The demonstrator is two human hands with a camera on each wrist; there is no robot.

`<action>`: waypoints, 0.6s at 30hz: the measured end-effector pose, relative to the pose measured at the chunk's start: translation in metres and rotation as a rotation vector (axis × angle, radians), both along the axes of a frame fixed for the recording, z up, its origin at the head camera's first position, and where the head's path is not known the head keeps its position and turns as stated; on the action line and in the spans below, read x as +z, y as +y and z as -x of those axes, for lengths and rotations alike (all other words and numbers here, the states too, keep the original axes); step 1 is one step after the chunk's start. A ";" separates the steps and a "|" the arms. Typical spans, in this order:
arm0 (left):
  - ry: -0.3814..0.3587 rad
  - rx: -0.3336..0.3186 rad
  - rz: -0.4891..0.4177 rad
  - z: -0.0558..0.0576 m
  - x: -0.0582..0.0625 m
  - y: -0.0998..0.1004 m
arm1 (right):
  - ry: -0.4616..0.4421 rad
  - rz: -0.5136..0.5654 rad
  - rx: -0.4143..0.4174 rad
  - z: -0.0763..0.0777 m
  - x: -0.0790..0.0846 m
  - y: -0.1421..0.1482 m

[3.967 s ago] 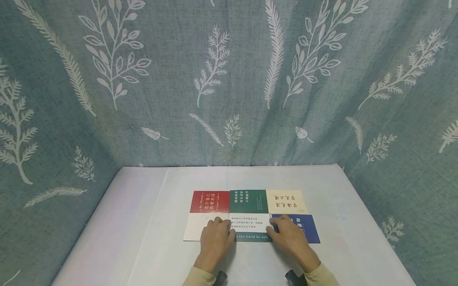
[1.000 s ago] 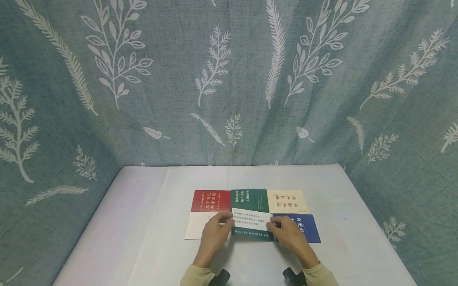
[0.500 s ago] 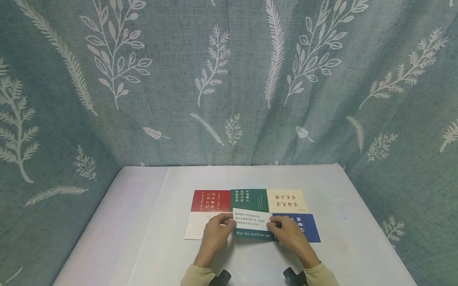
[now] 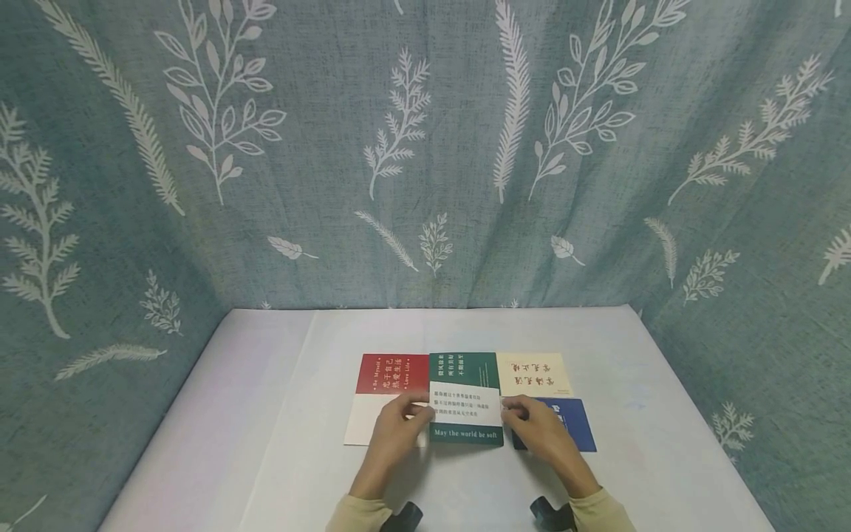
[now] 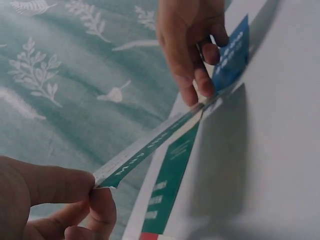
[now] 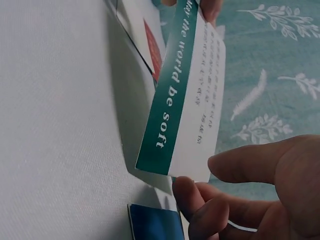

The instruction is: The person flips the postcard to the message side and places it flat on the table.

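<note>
My left hand (image 4: 394,428) pinches the left edge of a green and white postcard (image 4: 465,415) between thumb and fingers. The postcard is raised and tilted, printed "May the world be soft", and casts a shadow below. At its opposite end is my right hand (image 4: 537,425), thumb (image 6: 240,162) and fingertips right at the edge, thumb and fingers apart. Behind the raised postcard lies a dark green card (image 4: 463,369), partly covered by it in the head view. Under my right hand a blue card (image 4: 577,421) shows in part.
A red card (image 4: 392,373) and a cream card (image 4: 532,374) lie flat in the back row. An off-white card (image 4: 362,421) lies partly behind my left hand. All are on a white table (image 4: 292,473), backed by a patterned teal curtain (image 4: 319,148).
The postcard was flat four seconds ago, then was lifted by both hands. Since half a second ago it has shifted slightly left, and my right fingers have slipped off its face to its edge.
</note>
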State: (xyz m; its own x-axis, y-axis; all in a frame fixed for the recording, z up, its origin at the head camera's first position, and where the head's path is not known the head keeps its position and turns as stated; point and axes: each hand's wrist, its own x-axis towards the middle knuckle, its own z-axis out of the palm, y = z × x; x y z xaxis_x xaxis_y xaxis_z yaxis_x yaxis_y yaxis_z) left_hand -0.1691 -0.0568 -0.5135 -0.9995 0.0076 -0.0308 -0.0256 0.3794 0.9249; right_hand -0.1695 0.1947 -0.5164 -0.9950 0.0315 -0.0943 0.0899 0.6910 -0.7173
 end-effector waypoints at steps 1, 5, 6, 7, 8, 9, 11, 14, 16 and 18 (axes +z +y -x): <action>-0.005 0.000 -0.010 0.000 0.000 -0.001 | -0.002 0.008 0.000 0.000 0.000 0.000; -0.030 0.009 -0.038 0.000 0.001 -0.002 | -0.011 0.035 -0.014 0.000 -0.001 0.000; -0.033 0.010 -0.043 0.000 0.001 -0.002 | -0.012 0.038 -0.020 0.000 -0.002 0.000; -0.034 0.010 -0.045 0.000 0.002 -0.002 | -0.011 0.041 -0.024 0.000 -0.002 0.000; -0.036 0.012 -0.045 0.000 0.003 -0.003 | -0.008 0.044 -0.027 0.000 -0.002 0.000; -0.034 0.013 -0.046 0.000 0.003 -0.003 | -0.005 0.049 -0.029 0.000 -0.002 0.001; -0.024 0.013 -0.044 0.000 0.003 -0.004 | 0.004 0.058 -0.036 0.000 -0.003 0.001; -0.007 0.018 -0.029 -0.001 0.001 -0.005 | 0.011 0.082 -0.051 0.000 -0.002 0.001; 0.010 0.024 -0.006 0.000 -0.001 -0.005 | 0.015 0.101 -0.062 0.000 -0.002 0.001; 0.019 0.038 0.022 0.000 -0.002 -0.005 | 0.011 0.119 -0.073 0.001 -0.002 0.001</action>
State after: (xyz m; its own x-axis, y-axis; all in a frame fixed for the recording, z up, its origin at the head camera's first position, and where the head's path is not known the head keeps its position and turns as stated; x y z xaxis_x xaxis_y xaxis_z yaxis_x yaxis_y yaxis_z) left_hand -0.1694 -0.0620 -0.5156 -0.9995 -0.0307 -0.0114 -0.0227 0.3984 0.9169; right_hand -0.1704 0.1958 -0.5181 -0.9915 0.0929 -0.0913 0.1287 0.5926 -0.7952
